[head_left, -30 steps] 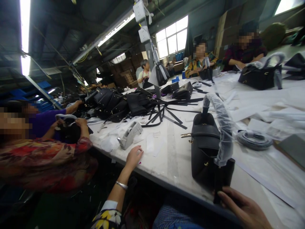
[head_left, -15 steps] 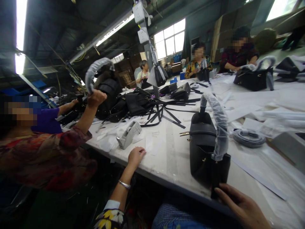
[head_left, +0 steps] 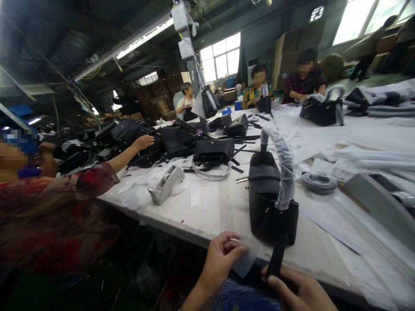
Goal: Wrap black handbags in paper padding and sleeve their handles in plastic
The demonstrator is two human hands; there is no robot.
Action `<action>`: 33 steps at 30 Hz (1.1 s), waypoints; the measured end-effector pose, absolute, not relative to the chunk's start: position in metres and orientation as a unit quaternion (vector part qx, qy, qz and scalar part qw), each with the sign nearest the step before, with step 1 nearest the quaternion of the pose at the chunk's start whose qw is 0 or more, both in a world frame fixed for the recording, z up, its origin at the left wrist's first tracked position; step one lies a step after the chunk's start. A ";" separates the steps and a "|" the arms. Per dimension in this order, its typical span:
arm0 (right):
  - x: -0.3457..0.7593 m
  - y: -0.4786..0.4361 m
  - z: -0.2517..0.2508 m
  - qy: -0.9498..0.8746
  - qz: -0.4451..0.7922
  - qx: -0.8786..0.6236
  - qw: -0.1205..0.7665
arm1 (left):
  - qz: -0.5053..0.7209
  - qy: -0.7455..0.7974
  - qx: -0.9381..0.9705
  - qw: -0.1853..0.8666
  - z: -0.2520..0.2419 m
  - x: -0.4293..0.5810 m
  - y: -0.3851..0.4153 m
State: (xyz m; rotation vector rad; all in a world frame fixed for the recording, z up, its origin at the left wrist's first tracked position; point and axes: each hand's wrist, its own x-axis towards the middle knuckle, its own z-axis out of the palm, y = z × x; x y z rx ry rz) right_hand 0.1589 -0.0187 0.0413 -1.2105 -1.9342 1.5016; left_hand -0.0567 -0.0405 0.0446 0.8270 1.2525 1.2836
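A black handbag (head_left: 264, 194) stands upright near the table's front edge, its arched handle (head_left: 285, 172) wrapped in clear plastic film. From its near end a black strap (head_left: 276, 259) hangs over the edge, and my right hand (head_left: 300, 287) pinches that strap low down. Left of it, my left hand (head_left: 223, 259) is closed on a thin translucent sheet (head_left: 248, 261) just in front of the table edge. The sheet lies close to the strap, apart from the handbag.
A grey tape dispenser (head_left: 166, 183) sits to the left, a larger one (head_left: 382, 203) at the right beside a coiled grey roll (head_left: 318, 182). Another black bag (head_left: 214, 151) lies farther back before a heap of bags (head_left: 129, 131). A co-worker's arm (head_left: 129, 153) reaches in from the left.
My left hand has moved right and toward me, now holding the translucent sheet. My right hand has drawn the strap outward. The co-worker's raised bag now lies on the table, and that hand is empty.
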 end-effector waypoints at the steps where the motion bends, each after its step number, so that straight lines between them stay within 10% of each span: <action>1: 0.153 -0.021 0.043 -0.683 0.556 -0.425 0.210 | 0.546 0.520 0.349 0.557 0.044 -0.048 -0.043; 14: 0.124 -0.051 0.036 -0.564 0.589 -0.450 0.364 | 0.551 0.497 0.382 0.551 0.045 -0.032 -0.084; 33: 0.217 -0.036 0.040 -0.646 0.470 -0.541 0.263 | 0.538 0.524 0.383 0.537 0.034 -0.040 -0.086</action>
